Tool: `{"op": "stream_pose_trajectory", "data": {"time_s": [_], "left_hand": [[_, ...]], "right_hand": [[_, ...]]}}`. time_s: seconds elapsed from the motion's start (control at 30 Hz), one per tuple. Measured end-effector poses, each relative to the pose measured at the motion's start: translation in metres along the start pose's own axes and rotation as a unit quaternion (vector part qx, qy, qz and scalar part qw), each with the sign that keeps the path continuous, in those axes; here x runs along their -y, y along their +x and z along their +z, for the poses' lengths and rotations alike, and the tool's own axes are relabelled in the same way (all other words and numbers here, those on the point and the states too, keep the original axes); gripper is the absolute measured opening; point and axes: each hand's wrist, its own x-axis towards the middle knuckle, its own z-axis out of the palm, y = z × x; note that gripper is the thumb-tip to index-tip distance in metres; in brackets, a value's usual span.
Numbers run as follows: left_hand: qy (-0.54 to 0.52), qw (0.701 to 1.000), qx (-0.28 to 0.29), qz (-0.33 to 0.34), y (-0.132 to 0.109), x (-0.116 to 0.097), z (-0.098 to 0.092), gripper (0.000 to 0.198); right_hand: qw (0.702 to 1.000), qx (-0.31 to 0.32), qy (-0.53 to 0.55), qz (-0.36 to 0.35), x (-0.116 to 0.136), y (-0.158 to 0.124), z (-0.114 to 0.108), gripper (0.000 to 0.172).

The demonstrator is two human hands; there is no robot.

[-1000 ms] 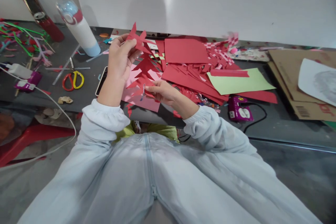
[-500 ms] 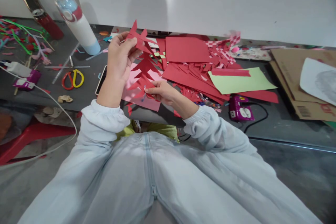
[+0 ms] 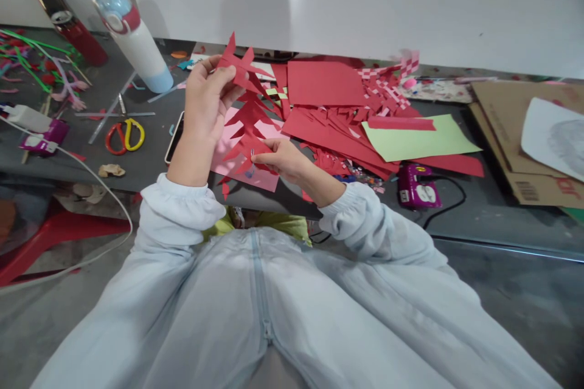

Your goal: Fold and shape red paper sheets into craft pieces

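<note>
A red paper cutout (image 3: 249, 115) with jagged, tree-like points hangs stretched between my two hands above the table edge. My left hand (image 3: 206, 100) pinches its top end, fingers closed on the paper. My right hand (image 3: 279, 158) pinches its bottom end, and something small and silvery shows at the fingertips. Below the cutout a pink sheet (image 3: 237, 161) lies on the dark table (image 3: 150, 158), with a phone (image 3: 174, 137) half hidden behind my left wrist.
Red paper sheets and strips (image 3: 328, 103) and a light green sheet (image 3: 415, 140) are piled to the right. Red-and-yellow scissors (image 3: 121, 135), a white bottle (image 3: 137, 42), a purple device (image 3: 417, 188) with a black cord and cardboard (image 3: 515, 134) also lie about.
Both hands keep their hold on the red cutout. My right hand has shifted a little along its lower end; the view has drifted slightly.
</note>
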Motion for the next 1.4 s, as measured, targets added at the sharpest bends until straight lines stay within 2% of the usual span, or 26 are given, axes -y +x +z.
{"op": "stream_pose_trajectory", "data": {"time_s": [0.17,0.37,0.53,0.83,1.1,1.4], "left_hand": [[0.000,1.000,0.006,0.009,0.000,0.002,-0.002,0.023],[0.008,1.000,0.001,0.006,0.002,0.002,-0.007,0.022],[0.016,1.000,0.008,0.012,0.004,0.000,-0.012,0.019],[0.027,1.000,-0.008,0.004,0.002,0.002,-0.010,0.020],[-0.011,0.999,0.033,0.022,0.002,0.006,-0.011,0.018],[0.005,1.000,0.000,-0.002,0.001,0.003,-0.008,0.018]], "right_hand": [[1.000,-0.005,-0.002,-0.007,0.000,-0.001,0.002,0.028],[0.999,0.041,-0.002,-0.028,-0.002,-0.002,0.001,0.035],[0.998,0.049,0.021,-0.037,-0.004,-0.004,0.002,0.038],[0.997,0.033,0.075,-0.001,-0.008,0.000,0.006,0.050],[0.996,0.043,0.073,0.015,-0.010,0.002,0.004,0.051],[0.995,0.043,0.088,0.020,-0.014,0.003,0.000,0.047]]}}
